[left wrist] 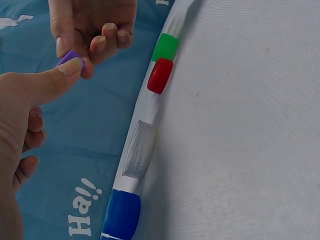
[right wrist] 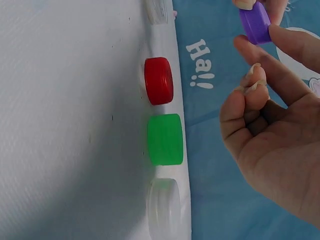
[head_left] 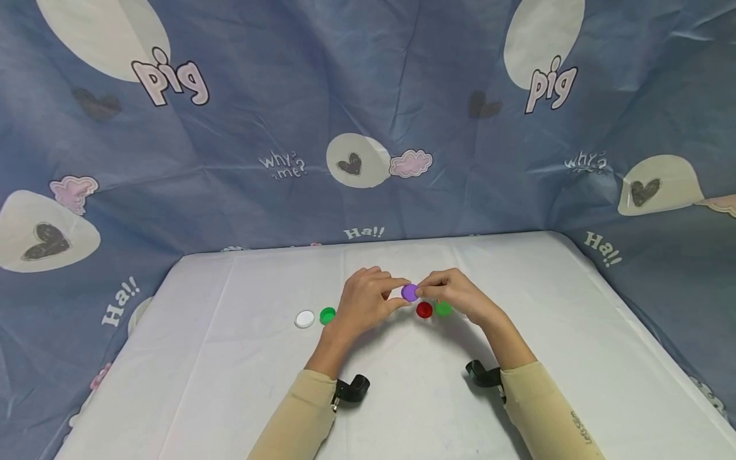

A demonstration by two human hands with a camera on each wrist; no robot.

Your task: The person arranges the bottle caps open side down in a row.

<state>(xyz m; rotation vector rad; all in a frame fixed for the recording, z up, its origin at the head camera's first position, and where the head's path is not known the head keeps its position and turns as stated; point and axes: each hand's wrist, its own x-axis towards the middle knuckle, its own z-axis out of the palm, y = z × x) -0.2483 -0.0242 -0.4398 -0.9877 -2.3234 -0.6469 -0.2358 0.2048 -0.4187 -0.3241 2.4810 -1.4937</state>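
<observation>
A purple bottle cap (head_left: 409, 292) is raised above the white table between both hands. My left hand (head_left: 366, 299) pinches it with thumb and index finger from the left. From the other side, my right hand (head_left: 456, 292) holds its edge between thumb and index finger. The right wrist view shows the ridged side of the purple cap (right wrist: 255, 23), while the right hand's other fingers curl toward the palm. Just below the hands in the head view lie a red cap (head_left: 424, 310) and a light green cap (head_left: 443, 308).
On the white table (head_left: 259, 383), a white cap (head_left: 305, 319) and a green cap (head_left: 328, 315) lie left of the left hand. The left wrist view also has a clear cap (left wrist: 140, 149) and a blue cap (left wrist: 122, 214). A patterned blue cloth (head_left: 287, 211) hangs behind.
</observation>
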